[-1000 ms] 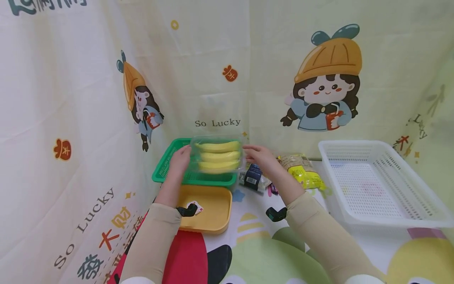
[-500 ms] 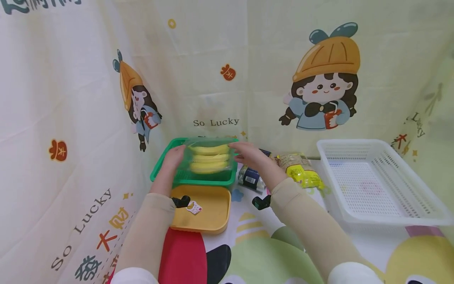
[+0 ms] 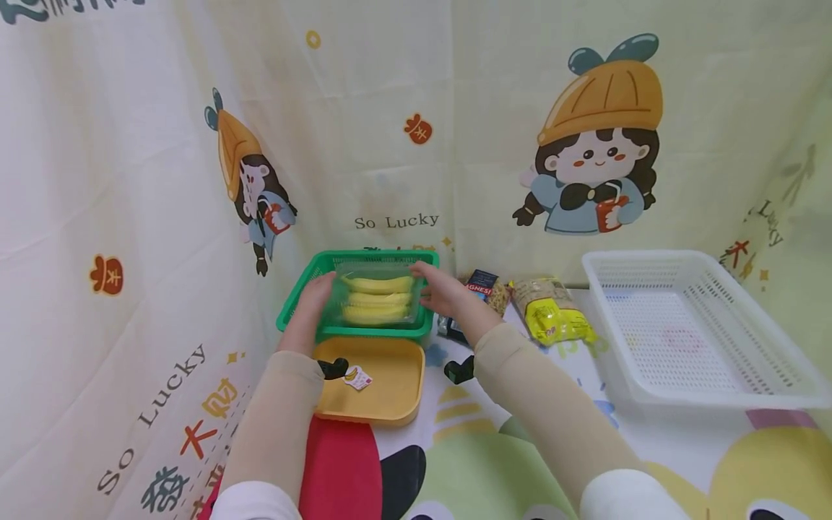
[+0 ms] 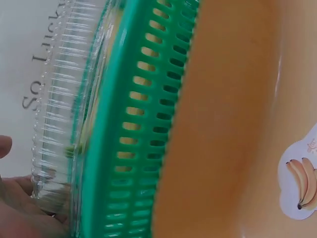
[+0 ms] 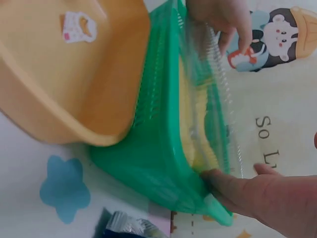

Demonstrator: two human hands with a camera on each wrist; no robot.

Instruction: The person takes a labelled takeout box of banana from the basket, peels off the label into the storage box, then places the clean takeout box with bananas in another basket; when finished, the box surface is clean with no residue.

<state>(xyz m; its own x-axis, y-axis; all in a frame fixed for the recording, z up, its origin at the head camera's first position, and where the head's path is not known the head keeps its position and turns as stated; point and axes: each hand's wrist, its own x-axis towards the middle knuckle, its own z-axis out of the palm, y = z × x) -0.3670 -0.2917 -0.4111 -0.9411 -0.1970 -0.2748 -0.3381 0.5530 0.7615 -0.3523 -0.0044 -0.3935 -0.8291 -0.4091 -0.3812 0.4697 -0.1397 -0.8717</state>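
Note:
A clear plastic clamshell box with several yellow bananas inside is lowered partly into the green basket. My left hand holds the box's left end, and my right hand holds its right end. In the left wrist view, the ribbed box stands above the basket rim, with bananas showing through the slots. The right wrist view has my right hand at the basket's near corner, fingertips partly hidden behind the rim. My left hand is at the far end there.
In front of the basket stands a yellow-orange tray with a banana sticker. To the right lie a dark-labelled pasta bag and a yellow bag. A white basket is at far right, with curtains behind.
Both hands have moved the banana box left and down, from over the green basket into its opening. The right arm's shift left uncovers more of the pasta bag.

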